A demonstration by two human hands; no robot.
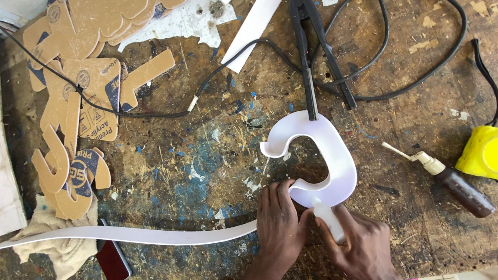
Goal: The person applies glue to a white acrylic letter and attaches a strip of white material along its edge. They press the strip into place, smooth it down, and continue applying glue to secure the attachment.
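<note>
A white curved plastic letter shape [332, 157] lies on the worn wooden workbench [197, 171]. A long white strip [130, 234] runs from its lower edge off to the left. My left hand [279, 222] presses flat on the strip where it meets the shape. My right hand [360, 245] grips a small white bottle [328, 216], its tip against the shape's lower edge.
Black tongs-like tool [315, 55] with black cables lies above the shape. Brown-papered acrylic cutouts [84, 81] are piled at left. A brown dropper bottle [455, 184] and yellow tape measure [497, 153] sit right. A rag [51, 239] and dark phone [112, 262] lie bottom left.
</note>
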